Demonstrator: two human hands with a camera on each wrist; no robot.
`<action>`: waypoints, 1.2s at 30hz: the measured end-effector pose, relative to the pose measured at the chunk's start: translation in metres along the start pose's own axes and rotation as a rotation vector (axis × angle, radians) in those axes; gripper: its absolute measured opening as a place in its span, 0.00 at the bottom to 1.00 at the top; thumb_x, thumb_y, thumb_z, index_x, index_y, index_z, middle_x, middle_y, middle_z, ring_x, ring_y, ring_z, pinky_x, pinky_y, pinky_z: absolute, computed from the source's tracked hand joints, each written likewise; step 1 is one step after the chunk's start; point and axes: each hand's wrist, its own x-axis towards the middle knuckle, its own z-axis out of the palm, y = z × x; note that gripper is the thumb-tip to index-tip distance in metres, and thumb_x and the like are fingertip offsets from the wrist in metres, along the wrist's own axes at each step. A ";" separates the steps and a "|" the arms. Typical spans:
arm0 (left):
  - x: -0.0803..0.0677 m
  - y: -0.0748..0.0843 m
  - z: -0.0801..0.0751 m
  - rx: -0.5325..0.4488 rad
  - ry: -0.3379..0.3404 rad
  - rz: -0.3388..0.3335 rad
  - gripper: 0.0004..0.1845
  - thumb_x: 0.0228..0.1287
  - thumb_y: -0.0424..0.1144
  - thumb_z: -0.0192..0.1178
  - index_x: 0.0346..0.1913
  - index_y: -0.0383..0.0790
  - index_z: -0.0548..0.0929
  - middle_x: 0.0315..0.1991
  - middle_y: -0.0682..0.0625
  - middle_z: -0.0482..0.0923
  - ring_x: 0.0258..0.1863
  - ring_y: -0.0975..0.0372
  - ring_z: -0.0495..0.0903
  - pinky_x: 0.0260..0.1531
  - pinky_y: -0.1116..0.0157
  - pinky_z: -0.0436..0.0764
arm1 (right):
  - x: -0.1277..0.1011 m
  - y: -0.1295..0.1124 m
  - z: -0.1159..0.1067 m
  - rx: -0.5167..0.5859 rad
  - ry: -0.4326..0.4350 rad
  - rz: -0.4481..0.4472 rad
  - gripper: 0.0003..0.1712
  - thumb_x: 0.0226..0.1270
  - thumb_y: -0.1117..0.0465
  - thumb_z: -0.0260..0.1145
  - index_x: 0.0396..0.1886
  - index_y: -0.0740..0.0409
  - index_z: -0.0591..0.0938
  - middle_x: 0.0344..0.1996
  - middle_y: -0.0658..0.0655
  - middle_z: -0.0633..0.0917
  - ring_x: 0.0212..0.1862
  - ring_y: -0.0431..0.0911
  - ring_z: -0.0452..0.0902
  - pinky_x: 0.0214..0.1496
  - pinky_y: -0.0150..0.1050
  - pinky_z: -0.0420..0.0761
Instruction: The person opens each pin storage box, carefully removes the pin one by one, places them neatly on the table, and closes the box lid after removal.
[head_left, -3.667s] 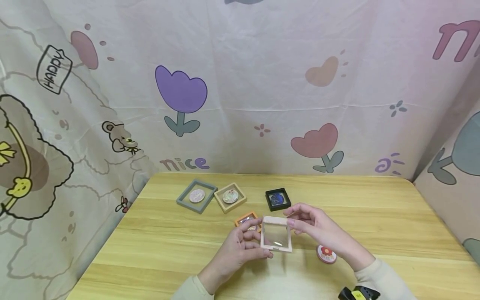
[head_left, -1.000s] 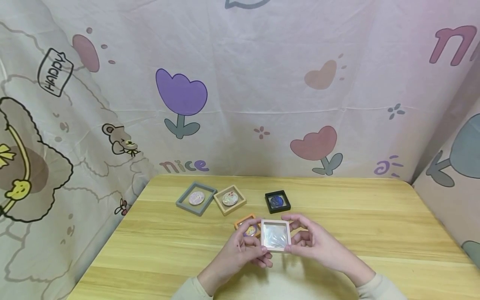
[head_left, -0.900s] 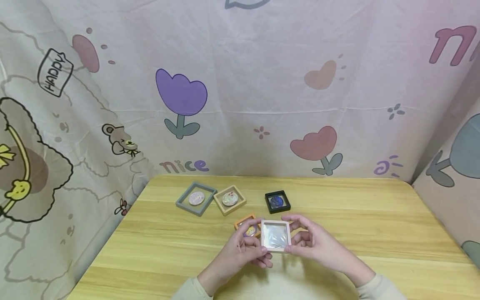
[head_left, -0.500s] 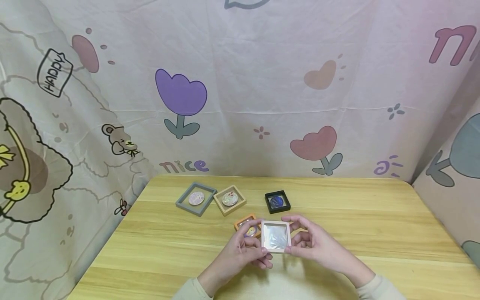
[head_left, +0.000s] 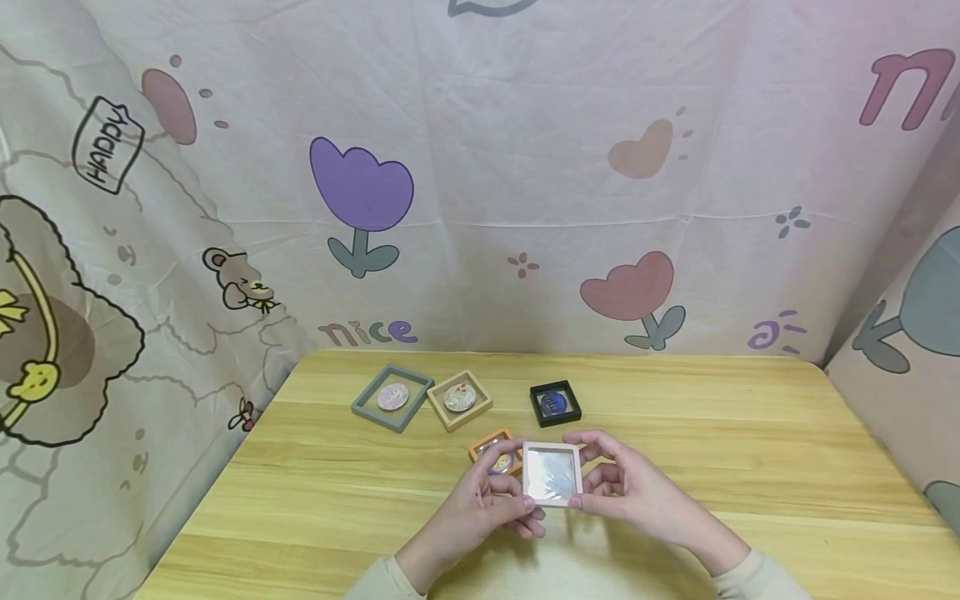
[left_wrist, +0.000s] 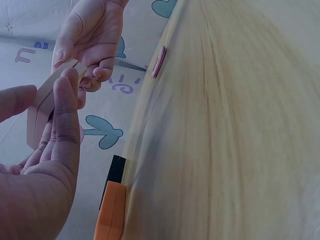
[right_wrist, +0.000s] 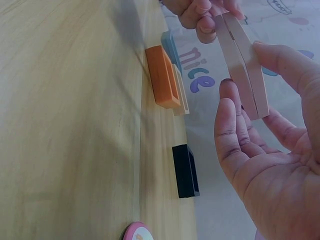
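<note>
A pale pink square display frame with shiny clear film is held up above the table between both hands. My left hand grips its left side, thumb at the lower left corner. My right hand pinches the right side, thumb at the lower right corner. From the right wrist view, a seam runs along the frame's edge, its two halves lying together. No badge shows inside the film. A pink-rimmed round badge lies on the table near the right hand; in the head view it is hidden.
Behind the left hand lies an orange frame, partly covered. Farther back on the wooden table are a grey frame, a beige frame and a black frame, each holding a round badge. A printed cloth hangs behind.
Since the oldest frame, the right thumb has moved from the frame's upper right corner to its lower right, and the badge has passed out of the head view. Over the last second, hardly anything moves.
</note>
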 end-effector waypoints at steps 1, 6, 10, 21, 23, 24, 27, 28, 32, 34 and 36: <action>0.000 0.000 0.000 0.000 0.001 -0.002 0.44 0.74 0.30 0.65 0.85 0.45 0.55 0.39 0.51 0.87 0.34 0.63 0.92 0.38 0.67 0.93 | 0.000 0.000 0.000 0.001 -0.001 0.000 0.44 0.64 0.64 0.78 0.76 0.66 0.68 0.51 0.68 0.78 0.40 0.41 0.86 0.39 0.33 0.91; 0.001 0.000 0.000 0.006 0.005 -0.007 0.44 0.74 0.30 0.65 0.85 0.45 0.54 0.38 0.51 0.87 0.34 0.63 0.93 0.38 0.67 0.93 | 0.000 0.000 0.000 0.005 -0.002 -0.001 0.44 0.64 0.64 0.78 0.76 0.66 0.68 0.51 0.68 0.78 0.41 0.42 0.86 0.40 0.33 0.91; 0.001 0.000 0.000 0.004 0.000 0.002 0.44 0.74 0.30 0.65 0.85 0.44 0.54 0.38 0.51 0.86 0.34 0.63 0.93 0.38 0.67 0.93 | 0.000 0.000 0.000 0.004 -0.001 0.002 0.44 0.65 0.64 0.78 0.77 0.66 0.68 0.52 0.68 0.79 0.41 0.42 0.86 0.40 0.33 0.91; 0.000 -0.001 0.001 0.012 -0.003 0.011 0.44 0.74 0.30 0.65 0.85 0.43 0.54 0.38 0.50 0.87 0.34 0.63 0.93 0.38 0.67 0.93 | 0.000 -0.002 0.001 -0.071 0.015 -0.006 0.44 0.64 0.60 0.79 0.76 0.64 0.70 0.54 0.65 0.81 0.43 0.40 0.85 0.42 0.34 0.91; 0.000 -0.001 0.001 0.015 -0.003 0.009 0.44 0.74 0.30 0.65 0.85 0.44 0.55 0.38 0.49 0.87 0.34 0.62 0.92 0.38 0.66 0.93 | 0.000 -0.002 0.001 -0.105 0.027 -0.011 0.44 0.64 0.58 0.80 0.75 0.64 0.71 0.55 0.64 0.82 0.45 0.40 0.84 0.43 0.34 0.90; 0.001 -0.001 0.001 0.017 -0.004 0.008 0.43 0.74 0.30 0.65 0.85 0.44 0.55 0.38 0.49 0.87 0.34 0.62 0.92 0.38 0.66 0.93 | 0.000 -0.002 0.001 -0.126 0.035 -0.014 0.44 0.63 0.57 0.81 0.75 0.63 0.72 0.55 0.63 0.83 0.47 0.39 0.83 0.44 0.34 0.90; 0.001 -0.001 0.001 0.022 -0.007 0.006 0.43 0.74 0.30 0.65 0.85 0.45 0.55 0.39 0.47 0.87 0.34 0.62 0.92 0.38 0.66 0.93 | 0.000 -0.004 0.002 -0.206 0.062 -0.015 0.45 0.60 0.53 0.83 0.74 0.59 0.74 0.58 0.59 0.83 0.50 0.38 0.81 0.46 0.34 0.89; 0.001 -0.001 0.001 0.022 -0.010 0.006 0.43 0.74 0.30 0.65 0.85 0.46 0.56 0.39 0.47 0.87 0.34 0.62 0.92 0.38 0.66 0.93 | 0.000 -0.004 0.002 -0.241 0.074 -0.015 0.45 0.59 0.52 0.84 0.73 0.57 0.75 0.59 0.57 0.83 0.51 0.38 0.80 0.47 0.34 0.88; 0.002 -0.001 0.002 0.028 -0.020 0.003 0.42 0.74 0.30 0.65 0.84 0.48 0.57 0.40 0.43 0.87 0.34 0.62 0.92 0.38 0.66 0.93 | 0.000 -0.008 0.004 -0.394 0.108 -0.031 0.45 0.54 0.48 0.86 0.72 0.49 0.78 0.60 0.49 0.81 0.56 0.40 0.78 0.51 0.39 0.87; 0.002 -0.001 0.003 0.034 -0.023 0.001 0.42 0.74 0.30 0.65 0.84 0.48 0.57 0.40 0.40 0.87 0.34 0.62 0.92 0.39 0.65 0.93 | 0.001 -0.011 0.005 -0.470 0.114 -0.047 0.46 0.52 0.46 0.87 0.71 0.48 0.79 0.60 0.47 0.80 0.58 0.43 0.78 0.56 0.45 0.88; 0.002 -0.001 0.004 0.040 -0.023 -0.001 0.42 0.75 0.30 0.65 0.84 0.47 0.56 0.41 0.39 0.87 0.34 0.62 0.92 0.39 0.65 0.94 | 0.001 -0.015 0.006 -0.548 0.115 -0.062 0.47 0.51 0.45 0.87 0.71 0.47 0.80 0.59 0.45 0.80 0.60 0.45 0.78 0.60 0.53 0.88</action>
